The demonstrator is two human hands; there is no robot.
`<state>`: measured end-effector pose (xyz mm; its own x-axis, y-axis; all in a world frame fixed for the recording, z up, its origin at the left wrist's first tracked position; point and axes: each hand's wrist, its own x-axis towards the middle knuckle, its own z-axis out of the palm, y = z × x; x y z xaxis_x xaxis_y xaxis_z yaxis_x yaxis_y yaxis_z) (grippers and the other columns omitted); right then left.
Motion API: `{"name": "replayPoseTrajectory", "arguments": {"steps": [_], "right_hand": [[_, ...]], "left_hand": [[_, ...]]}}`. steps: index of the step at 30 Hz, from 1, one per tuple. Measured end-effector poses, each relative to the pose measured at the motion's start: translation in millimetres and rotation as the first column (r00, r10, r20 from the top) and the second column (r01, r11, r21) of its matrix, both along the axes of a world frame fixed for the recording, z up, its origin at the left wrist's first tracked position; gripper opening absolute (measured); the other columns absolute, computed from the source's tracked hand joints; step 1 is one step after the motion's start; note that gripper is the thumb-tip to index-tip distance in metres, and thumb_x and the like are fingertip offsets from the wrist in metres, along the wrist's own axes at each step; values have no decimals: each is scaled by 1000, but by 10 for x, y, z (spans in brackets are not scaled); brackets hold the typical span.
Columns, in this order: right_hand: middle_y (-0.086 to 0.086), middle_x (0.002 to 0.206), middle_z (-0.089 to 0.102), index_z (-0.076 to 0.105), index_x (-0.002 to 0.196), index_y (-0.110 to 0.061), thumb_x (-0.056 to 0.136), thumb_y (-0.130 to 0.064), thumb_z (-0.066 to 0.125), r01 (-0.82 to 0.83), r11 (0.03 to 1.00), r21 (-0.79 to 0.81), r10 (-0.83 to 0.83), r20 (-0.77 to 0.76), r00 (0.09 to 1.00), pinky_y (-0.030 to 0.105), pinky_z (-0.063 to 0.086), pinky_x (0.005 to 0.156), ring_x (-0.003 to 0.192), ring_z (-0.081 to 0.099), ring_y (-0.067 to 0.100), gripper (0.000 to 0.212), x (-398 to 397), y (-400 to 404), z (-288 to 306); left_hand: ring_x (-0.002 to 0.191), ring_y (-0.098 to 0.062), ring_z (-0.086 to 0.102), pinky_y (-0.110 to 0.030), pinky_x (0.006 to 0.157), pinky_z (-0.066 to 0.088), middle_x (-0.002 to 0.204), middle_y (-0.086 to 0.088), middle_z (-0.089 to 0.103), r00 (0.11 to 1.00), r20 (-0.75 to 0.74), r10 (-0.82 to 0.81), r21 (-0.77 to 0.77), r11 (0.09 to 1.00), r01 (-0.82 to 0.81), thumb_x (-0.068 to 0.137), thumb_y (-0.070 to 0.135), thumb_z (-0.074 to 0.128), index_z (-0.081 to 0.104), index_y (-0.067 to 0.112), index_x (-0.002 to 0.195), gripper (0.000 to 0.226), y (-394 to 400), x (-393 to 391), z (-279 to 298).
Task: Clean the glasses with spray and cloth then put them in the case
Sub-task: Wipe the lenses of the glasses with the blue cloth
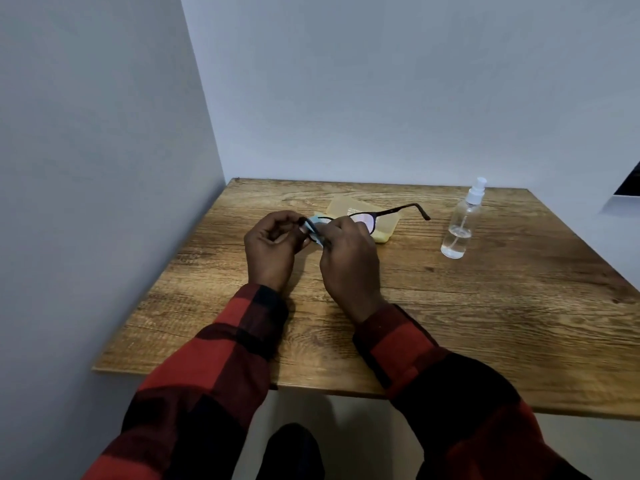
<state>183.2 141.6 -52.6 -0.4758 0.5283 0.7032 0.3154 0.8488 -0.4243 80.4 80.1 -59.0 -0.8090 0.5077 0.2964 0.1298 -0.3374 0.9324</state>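
Pinching cloth (317, 232) on glasses (388, 213): right hand (349, 261); left hand (273, 247) gripping frame.

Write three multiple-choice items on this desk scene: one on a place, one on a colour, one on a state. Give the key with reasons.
1. Where does the spray bottle stand?
A. on the table, right of the hands
B. between the hands
C. on the case

2. What colour is the cloth?
A. red
B. light blue
C. black

3. What state are the glasses in?
A. folded on the table
B. shut inside the case
C. held up, one temple arm unfolded

Key:
1 A: the bottle stands upright on the table, apart from both hands.
2 B: a light blue fold shows between the left hand and the right hand.
3 C: both hands grip the frame over the yellow case, and a temple arm sticks out to the right.
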Motion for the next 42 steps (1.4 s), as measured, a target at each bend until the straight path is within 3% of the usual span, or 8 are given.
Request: {"name": "replayPoseTrajectory", "arguments": {"steps": [10,13,17,22,26,31,36,42], "right_hand": [[17,87,62,72,92,0,85,-4,40,98,959,265,-145,164,976,42,49,63,78,58,37,32,152,-6,-57],[18,87,62,72,94,1,84,-3,41,166,957,239,-202,137,970,41,48,64,78,58,37,33,111,3,-36],[15,88,61,73,93,-2,86,-7,38,175,970,170,-191,78,979,39,47,65,77,58,35,36,20,8,-12],[12,93,61,75,105,-7,89,-11,35,30,998,60,-33,40,999,41,49,66,83,56,33,44,-50,-36,20],[8,93,64,77,108,-14,86,-4,52,-2,1000,5,2,17,1000,45,49,71,84,57,34,35,7,24,36],[8,93,64,77,108,-17,83,-1,59,-91,992,85,87,48,995,43,48,72,84,56,34,35,95,19,-3],[12,91,66,76,96,-5,82,-2,58,35,978,203,-63,130,990,42,52,64,82,59,34,23,209,45,-23],[11,93,67,76,104,-4,89,-4,68,211,977,-21,-212,-124,969,33,53,56,73,67,29,17,233,54,128]], "left_hand": [[71,-6,71,-26,65,61,73,-3,68,1000,-22,-3,-3,1000,3,90,-11,69,65,2,97,15,-5,9,2],[75,-8,71,-29,69,63,73,8,71,998,-64,-29,-25,999,28,90,-13,67,63,4,93,18,3,23,10],[83,-24,73,-39,77,64,83,-13,71,999,-24,-45,-3,999,45,91,-9,70,65,1,99,14,0,24,4],[76,-13,74,-30,73,62,80,-5,75,995,61,-79,29,997,77,92,-9,68,65,-3,108,17,-6,15,12],[76,-14,75,-26,68,61,85,-4,79,990,129,-57,31,998,53,92,-1,72,67,-5,112,22,-12,14,22],[78,-11,75,-25,65,60,85,-3,79,991,133,0,19,1000,-2,91,1,73,68,-7,113,23,-15,-10,21],[72,-10,73,-24,63,61,85,-8,76,993,110,31,11,999,-32,92,-1,72,68,-4,110,19,-13,-17,21],[72,-6,69,-26,62,62,83,-10,68,1000,20,24,-12,1000,-24,96,-3,67,65,3,102,9,-3,28,24]]}}
